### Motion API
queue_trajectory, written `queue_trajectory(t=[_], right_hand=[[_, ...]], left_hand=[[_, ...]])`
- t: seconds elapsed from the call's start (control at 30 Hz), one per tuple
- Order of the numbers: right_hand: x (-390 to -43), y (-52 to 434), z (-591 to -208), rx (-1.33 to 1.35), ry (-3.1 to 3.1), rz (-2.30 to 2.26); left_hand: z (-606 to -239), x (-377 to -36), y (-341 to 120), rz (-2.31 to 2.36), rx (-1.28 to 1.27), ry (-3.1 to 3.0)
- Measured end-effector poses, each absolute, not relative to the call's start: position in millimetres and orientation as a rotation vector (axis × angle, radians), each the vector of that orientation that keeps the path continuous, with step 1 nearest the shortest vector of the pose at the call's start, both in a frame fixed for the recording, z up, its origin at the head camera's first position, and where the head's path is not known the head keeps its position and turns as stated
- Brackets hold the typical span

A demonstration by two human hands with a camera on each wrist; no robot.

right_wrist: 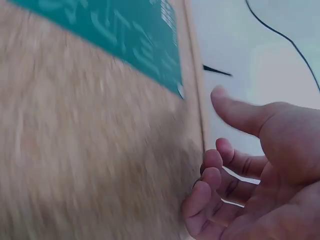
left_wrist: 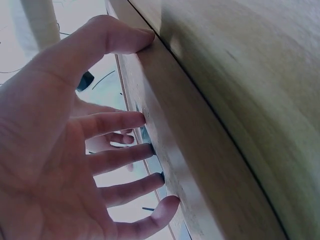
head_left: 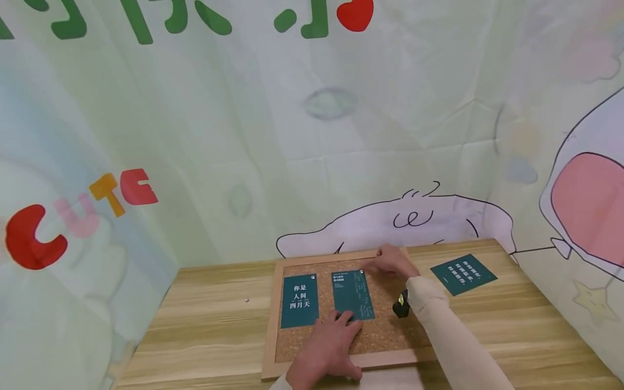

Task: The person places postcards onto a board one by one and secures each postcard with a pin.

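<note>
A wood-framed cork board (head_left: 390, 338) lies on the table and bears two dark green cards with white lettering. The left card (head_left: 299, 311) has a small pushpin (head_left: 313, 277) at its upper right corner. Another pin (head_left: 362, 271) sits at the upper right corner of the middle card (head_left: 348, 295). My left hand (head_left: 325, 346) spreads over the board's front, fingertips at that card's lower edge. In the left wrist view its thumb (left_wrist: 135, 40) rests on the wooden frame. Beside the middle card's pinned corner is my right hand (head_left: 394, 261), its fingers loosely bent with nothing between them.
Off the board, a third green card (head_left: 463, 275) lies turned on the table to the right. A small shiny bit (head_left: 246, 300) sits on the wooden tabletop (head_left: 209, 336) at left. Behind the table hangs a printed cloth backdrop (head_left: 244, 135).
</note>
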State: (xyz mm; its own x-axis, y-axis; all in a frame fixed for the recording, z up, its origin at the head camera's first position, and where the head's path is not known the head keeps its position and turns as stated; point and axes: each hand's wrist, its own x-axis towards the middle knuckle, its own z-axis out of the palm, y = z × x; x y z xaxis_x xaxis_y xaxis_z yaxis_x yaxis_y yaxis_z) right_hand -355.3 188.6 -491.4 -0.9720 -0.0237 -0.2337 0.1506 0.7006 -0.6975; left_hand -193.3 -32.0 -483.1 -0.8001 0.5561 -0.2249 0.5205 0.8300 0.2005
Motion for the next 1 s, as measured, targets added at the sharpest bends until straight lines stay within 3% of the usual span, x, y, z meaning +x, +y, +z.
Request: queue_trajectory(t=[0.43,0.73,1.0], right_hand=[[-318,316,-453,-0.133,2.917,-1.048],[-291,393,-460,0.020,3.100,-0.753],[-268,415,-483,0.258,2.980,-0.682]], left_hand=[[-483,-195,-29,0.205,0.819,2.725],[-483,-196,-30,0.213,0.827,2.730],[-484,-195,-31,0.193,0.820,2.732]])
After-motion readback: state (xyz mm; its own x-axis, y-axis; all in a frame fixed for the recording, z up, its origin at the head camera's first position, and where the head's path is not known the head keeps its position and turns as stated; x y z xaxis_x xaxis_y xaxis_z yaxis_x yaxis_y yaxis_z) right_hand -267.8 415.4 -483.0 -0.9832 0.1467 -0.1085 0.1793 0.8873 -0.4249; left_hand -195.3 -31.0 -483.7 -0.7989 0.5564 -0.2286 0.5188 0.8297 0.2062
